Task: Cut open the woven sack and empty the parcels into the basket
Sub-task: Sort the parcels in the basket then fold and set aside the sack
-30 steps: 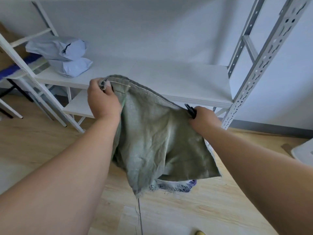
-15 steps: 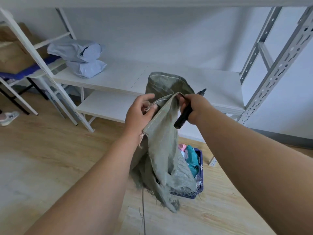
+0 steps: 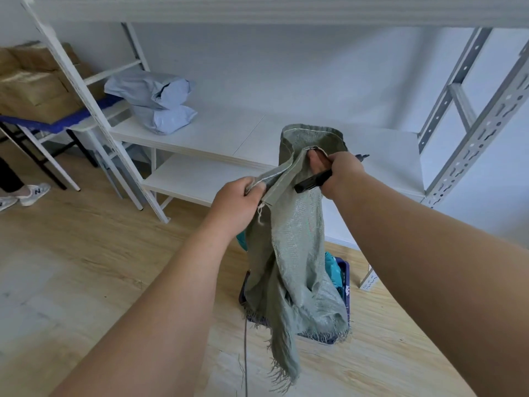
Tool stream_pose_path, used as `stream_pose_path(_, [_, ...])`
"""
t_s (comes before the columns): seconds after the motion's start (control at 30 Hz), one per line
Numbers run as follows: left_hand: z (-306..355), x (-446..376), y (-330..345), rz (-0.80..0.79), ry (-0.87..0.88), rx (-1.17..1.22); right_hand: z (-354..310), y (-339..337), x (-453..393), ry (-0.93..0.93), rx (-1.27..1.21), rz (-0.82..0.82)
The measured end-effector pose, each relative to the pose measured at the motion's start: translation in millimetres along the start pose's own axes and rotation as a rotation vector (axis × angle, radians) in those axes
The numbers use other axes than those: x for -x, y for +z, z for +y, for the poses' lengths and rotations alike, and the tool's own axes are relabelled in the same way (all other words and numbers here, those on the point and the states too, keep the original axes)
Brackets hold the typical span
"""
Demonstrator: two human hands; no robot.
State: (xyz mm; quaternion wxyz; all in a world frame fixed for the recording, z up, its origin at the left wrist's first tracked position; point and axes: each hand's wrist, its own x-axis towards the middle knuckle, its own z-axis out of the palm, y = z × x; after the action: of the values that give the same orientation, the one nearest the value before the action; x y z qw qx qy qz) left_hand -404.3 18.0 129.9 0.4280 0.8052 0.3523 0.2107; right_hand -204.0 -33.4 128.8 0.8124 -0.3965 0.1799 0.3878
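While left hand pinches hem of woven sack, right hand grips rim plus black cutter (frayed end over basket, centre frame).

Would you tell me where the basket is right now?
In the head view, the blue basket sits on the floor, lower centre-right, mostly hidden behind the hanging sack.

The limp grey-green woven sack hangs over the dark blue plastic basket on the floor, covering most of its opening, with only a strip by the right rim showing teal parcels. Behind it the white shelf board lies bare save two pale blue bagged parcels stacked at its left end. Perforated grey metal uprights hem in the right side.
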Motion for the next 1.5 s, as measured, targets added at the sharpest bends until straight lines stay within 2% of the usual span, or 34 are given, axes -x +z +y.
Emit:
stream_pose_path(0.07, [-8.3,0.7,4.8,0.011,0.004,-0.041,1.1,4.6,2.3,0.035,-0.012,-0.001])
stream_pose_path(0.2, [-13.9,7.4,8.8,0.041,0.05,0.112,7.6,9.1,9.1,-0.042,0.012,-0.018])
stream_pose_path(0.33, [-8.1,15.2,2.9,0.117,0.054,0.151,8.3,15.0,14.2,-0.023,-0.053,-0.004])
stream_pose_path(0.47, [-5.1,22.9,-0.1,0.037,0.024,0.184,15.5,19.6,13.0,-0.022,-0.084,0.03])
stream_pose_path(0.57, [-13.3,21.2,3.5,0.056,0.019,-0.033,25.0,19.2,15.8,-0.033,0.023,-0.021])
stream_pose_path(0.63, [-15.3,16.3,-8.7,0.226,-0.064,-0.143,29.9,18.0,25.0,-0.069,0.211,-0.052])
stream_pose_path(0.7, [-6.8,9.8,-34.4,0.489,-0.093,-0.054,32.9,18.5,34.0,-0.095,0.295,-0.097])
stream_pose_path(0.77, [6.5,3.7,-59.1,0.741,0.076,0.043,36.6,24.7,44.3,-0.117,0.326,-0.207])
stream_pose_path(0.8, [10.3,0.1,-65.2,0.774,0.128,0.031,39.6,28.7,47.9,-0.122,0.339,-0.25])
stream_pose_path(0.83, [11.5,-3.8,-66.5,0.717,0.11,-0.024,41.9,32.3,49.3,-0.13,0.362,-0.268])
stream_pose_path(0.9, [-4.4,-8.5,-56.7,0.461,-0.109,-0.258,47.5,32.8,48.6,-0.132,0.453,-0.214])
stream_pose_path(0.93, [-17.3,-8.0,-50.7,0.386,-0.191,-0.33,49.0,29.8,48.6,-0.135,0.53,-0.161])
stream_pose_path(0.97, [-25.9,-5.6,-46.8,0.403,-0.217,-0.351,49.1,26.0,47.5,-0.152,0.604,-0.105])
stream_pose_path(1.07, [-12.9,0.1,-56.5,0.729,-0.121,-0.156,47.0,23.6,49.6,-0.374,0.642,-0.086])
stream_pose_path(1.17, [35.7,2.6,-95.6,1.077,0.175,0.012,50.7,46.3,78.3,-0.521,0.591,-0.28])
stream_pose_path(1.23, [53.9,2.4,-115.9,1.268,0.358,-0.019,59.9,63.5,96.3,-0.524,0.619,-0.41])
stream_pose_path(1.27, [56.3,2.0,-120.4,1.265,0.379,-0.068,65.2,67.8,99.3,-0.506,0.647,-0.44])
stream_pose_path(1.3, [51.6,-1.0,-121.3,1.167,0.312,-0.128,70.1,67.9,96.9,-0.478,0.681,-0.433])
stream_pose_path(1.4, [-2.4,-10.5,-99.6,0.632,-0.178,-0.363,72.0,46.9,71.3,-0.338,0.746,-0.207])
stream_pose_path(1.43, [-20.0,-8.3,-90.2,0.537,-0.246,-0.39,68.2,37.1,63.1,-0.311,0.763,-0.115])
stream_pose_path(1.5, [-37.0,-2.2,-80.1,0.582,-0.214,-0.318,60.6,22.9,51.1,-0.338,0.766,-0.02])
